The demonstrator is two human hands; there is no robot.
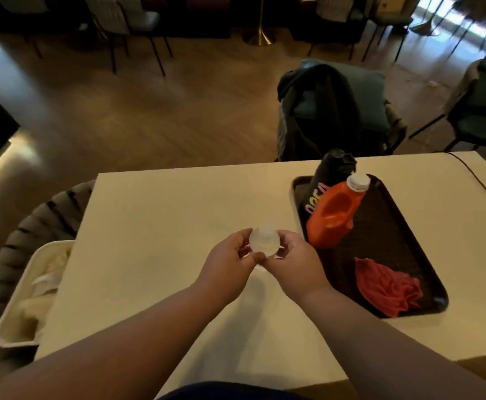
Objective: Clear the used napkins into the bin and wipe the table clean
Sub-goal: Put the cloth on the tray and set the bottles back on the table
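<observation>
- Above the middle of the white bench (164,215): two bare grips meet around one small pale object (265,241), held clear of the surface.
- The left grip (230,255) curls narrowly about the object's left side. The right grip (293,255) pinches its right side, and the fingertips of both touch below it.
- The pale object is rounded and partly translucent. It is too blurred to tell whether it is a crumpled napkin.
- At the bench's left edge: one cream bin (16,340), rectangular and open-topped, rests on one woven chair (19,226). White napkins (51,272) lie crumpled inside it; their number cannot be counted.
- On the bench to the person's right: one dark tray (394,241), set at an angle, carries three things.
- One black bottle (331,174) with coloured lettering stands at the tray's far corner.
- One orange jug (334,215) with one white cap (358,181) stands just in front of the bottle, touching or overlapping it.
- One red cloth (386,287) lies bunched at the tray's near end, well apart from the jug.
- Along the bench's far right: one dark cable (478,183) runs across the surface.
- Beyond the bench: one teal chair (360,90) draped with one dark jacket (308,111).
</observation>
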